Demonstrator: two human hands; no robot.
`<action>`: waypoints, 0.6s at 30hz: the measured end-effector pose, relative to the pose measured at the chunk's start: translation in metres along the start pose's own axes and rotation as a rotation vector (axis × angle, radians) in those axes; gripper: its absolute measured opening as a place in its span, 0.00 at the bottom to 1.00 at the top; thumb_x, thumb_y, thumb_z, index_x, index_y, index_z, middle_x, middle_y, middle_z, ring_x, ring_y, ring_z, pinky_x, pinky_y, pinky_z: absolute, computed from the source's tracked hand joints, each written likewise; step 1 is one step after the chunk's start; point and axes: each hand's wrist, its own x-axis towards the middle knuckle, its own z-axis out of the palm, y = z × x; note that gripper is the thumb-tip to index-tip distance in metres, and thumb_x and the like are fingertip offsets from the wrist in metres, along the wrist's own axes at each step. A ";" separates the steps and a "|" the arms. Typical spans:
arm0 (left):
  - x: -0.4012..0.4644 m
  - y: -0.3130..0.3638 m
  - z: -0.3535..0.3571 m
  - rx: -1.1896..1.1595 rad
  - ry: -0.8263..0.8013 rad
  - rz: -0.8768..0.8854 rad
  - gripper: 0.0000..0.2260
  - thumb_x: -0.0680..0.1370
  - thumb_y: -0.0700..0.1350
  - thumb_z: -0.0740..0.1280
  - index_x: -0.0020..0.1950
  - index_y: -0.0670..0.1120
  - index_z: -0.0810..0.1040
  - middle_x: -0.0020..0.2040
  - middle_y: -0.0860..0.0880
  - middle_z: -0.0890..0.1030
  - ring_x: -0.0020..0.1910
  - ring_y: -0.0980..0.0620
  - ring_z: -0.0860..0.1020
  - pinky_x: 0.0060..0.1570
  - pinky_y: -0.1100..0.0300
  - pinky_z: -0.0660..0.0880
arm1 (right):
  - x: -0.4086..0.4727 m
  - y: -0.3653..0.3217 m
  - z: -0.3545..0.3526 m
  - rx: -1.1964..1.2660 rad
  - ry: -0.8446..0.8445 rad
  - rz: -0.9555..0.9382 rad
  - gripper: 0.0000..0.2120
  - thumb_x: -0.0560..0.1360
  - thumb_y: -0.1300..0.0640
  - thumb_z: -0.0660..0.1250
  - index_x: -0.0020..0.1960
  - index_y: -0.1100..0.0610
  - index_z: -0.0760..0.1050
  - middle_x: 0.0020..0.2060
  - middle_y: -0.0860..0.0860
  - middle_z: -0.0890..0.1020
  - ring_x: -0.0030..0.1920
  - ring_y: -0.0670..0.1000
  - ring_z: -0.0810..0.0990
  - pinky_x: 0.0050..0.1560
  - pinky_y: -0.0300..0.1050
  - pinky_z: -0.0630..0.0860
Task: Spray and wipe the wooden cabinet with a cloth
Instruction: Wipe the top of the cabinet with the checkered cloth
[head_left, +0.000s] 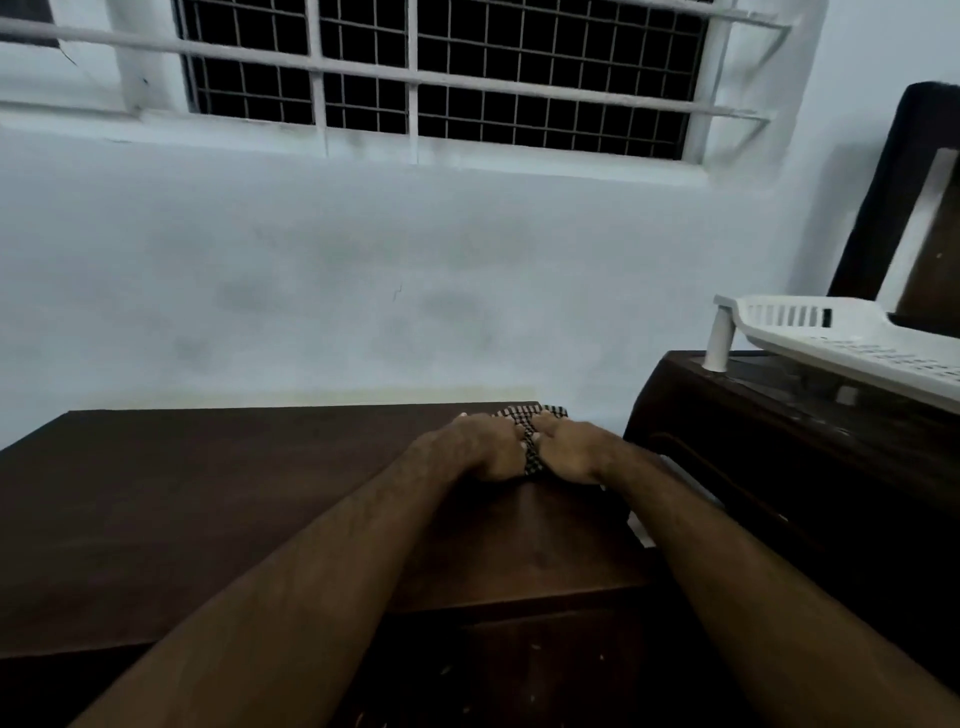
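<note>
The dark wooden cabinet (208, 509) fills the lower half of the head view, its flat top reaching back to the wall. A black-and-white checked cloth (530, 441) lies bunched at the cabinet's far right corner. My left hand (478, 449) and my right hand (574, 449) press down side by side on the cloth, fingers curled into it. Only a strip of cloth shows between and beyond the knuckles. No spray bottle is in view.
A second dark wooden unit (779, 426) stands to the right, across a narrow gap. A white slotted plastic rack (831, 332) sits on it. A pale wall (363, 270) with a barred window (441, 78) rises behind the cabinet.
</note>
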 end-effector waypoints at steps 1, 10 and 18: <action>0.006 -0.002 -0.003 -0.007 0.004 -0.008 0.22 0.85 0.50 0.52 0.79 0.48 0.65 0.77 0.42 0.68 0.75 0.42 0.68 0.75 0.48 0.63 | 0.006 0.000 -0.003 -0.002 0.006 -0.003 0.21 0.86 0.55 0.50 0.76 0.61 0.63 0.79 0.60 0.63 0.77 0.58 0.64 0.71 0.46 0.63; 0.078 -0.033 -0.001 -0.064 0.007 -0.068 0.22 0.85 0.50 0.55 0.78 0.47 0.67 0.76 0.42 0.70 0.73 0.42 0.71 0.72 0.50 0.68 | 0.071 0.001 -0.010 0.012 -0.043 0.021 0.23 0.86 0.57 0.52 0.79 0.63 0.61 0.80 0.59 0.61 0.78 0.58 0.62 0.73 0.44 0.60; 0.031 -0.015 0.006 -0.053 0.022 -0.008 0.22 0.86 0.50 0.52 0.80 0.46 0.62 0.81 0.44 0.62 0.79 0.42 0.62 0.78 0.45 0.56 | 0.016 -0.006 -0.008 0.104 -0.012 0.047 0.22 0.87 0.59 0.48 0.79 0.64 0.57 0.81 0.60 0.56 0.81 0.58 0.55 0.75 0.45 0.55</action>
